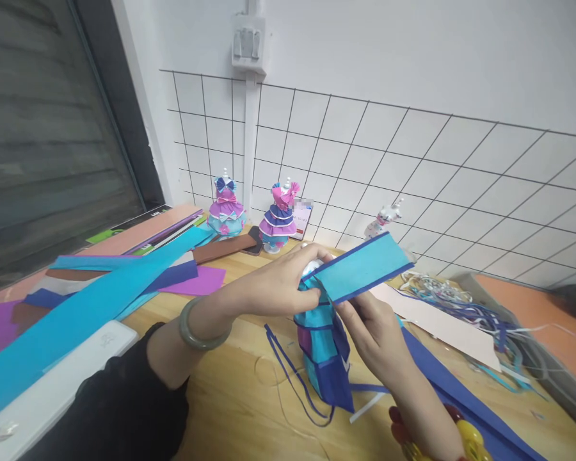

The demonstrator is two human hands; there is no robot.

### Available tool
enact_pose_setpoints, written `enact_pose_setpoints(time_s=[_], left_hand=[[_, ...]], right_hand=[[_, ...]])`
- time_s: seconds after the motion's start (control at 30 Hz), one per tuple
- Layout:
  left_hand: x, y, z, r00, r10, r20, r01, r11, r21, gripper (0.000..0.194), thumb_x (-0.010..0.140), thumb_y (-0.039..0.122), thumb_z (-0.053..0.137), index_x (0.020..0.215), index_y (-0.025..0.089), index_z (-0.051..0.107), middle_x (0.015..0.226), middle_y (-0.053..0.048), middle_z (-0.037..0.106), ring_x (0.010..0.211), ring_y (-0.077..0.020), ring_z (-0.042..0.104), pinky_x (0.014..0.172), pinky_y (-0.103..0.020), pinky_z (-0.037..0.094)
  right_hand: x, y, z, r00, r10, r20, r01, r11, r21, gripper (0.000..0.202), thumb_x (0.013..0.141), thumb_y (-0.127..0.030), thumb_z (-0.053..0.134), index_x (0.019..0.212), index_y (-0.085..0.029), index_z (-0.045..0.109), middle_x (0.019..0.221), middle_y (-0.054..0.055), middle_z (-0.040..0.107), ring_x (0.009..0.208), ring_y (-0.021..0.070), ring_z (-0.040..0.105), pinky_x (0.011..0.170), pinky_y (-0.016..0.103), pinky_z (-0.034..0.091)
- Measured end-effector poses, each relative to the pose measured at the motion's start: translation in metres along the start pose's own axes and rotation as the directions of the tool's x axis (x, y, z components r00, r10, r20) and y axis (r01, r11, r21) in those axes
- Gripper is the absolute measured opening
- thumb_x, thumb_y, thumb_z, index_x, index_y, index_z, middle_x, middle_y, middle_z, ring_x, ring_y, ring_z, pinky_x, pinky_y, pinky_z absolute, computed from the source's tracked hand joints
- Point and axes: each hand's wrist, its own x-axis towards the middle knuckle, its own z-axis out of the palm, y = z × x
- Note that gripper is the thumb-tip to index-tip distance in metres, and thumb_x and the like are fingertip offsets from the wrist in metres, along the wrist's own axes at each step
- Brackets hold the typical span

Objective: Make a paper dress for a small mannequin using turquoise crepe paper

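Strip [367, 267], one, flat, turquoise, navy-edged, sits clamped in right hand [377, 333]; left hand [281, 278] grips one layered turquoise-and-navy miniature dress [324, 346].

Wooden table [240, 410]: two dressed figurines [278, 224] at back, coloured strips [91, 312] left, tangled ribbons [484, 318] right.

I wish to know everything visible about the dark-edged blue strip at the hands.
The strip is light blue, with a dark blue band along each long edge, and looks like paper or thin cloth. It is nearly flat and slants up to the right, where no hand holds its end. Its left end is at the top of the blue dress, by the thumb of the left hand. The right hand is beneath, its fingers partly hidden by the strip.
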Motion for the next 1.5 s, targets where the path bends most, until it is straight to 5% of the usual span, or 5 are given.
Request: enact_pose_setpoints(time_s=[1.17,1.5], left_hand=[[0.002,0.0,0.004,0.999,-0.005,-0.055,0.007,0.999,0.051,0.041,0.076,0.018,0.055,0.116,0.022,0.049,0.124,-0.006,0.056,0.118,-0.0235,0.052,0.1,-0.039,0.043],[0.008,-0.007,0.0,0.995,-0.089,-0.051,0.088,0.996,-0.011,0.047,0.073,0.018,0.058,0.12,0.023,0.052,0.116,-0.006,0.06,0.099,-0.0211,0.06,0.083,-0.035,0.049]], right_hand=[[0.0,0.005,0.004,0.999,0.024,-0.024,-0.023,1.0,0.016,0.023,0.095,-0.034,0.044,0.082,-0.02,0.055,0.058,-0.004,0.046,0.052,0.0113,0.043,0.05,0.023,0.035],[0.002,0.011,-0.008,0.988,0.119,-0.103,-0.113,0.992,0.057,0.032,0.093,-0.045,0.047,0.08,-0.019,0.06,0.059,-0.002,0.048,0.054,0.0122,0.043,0.051,0.024,0.036]])
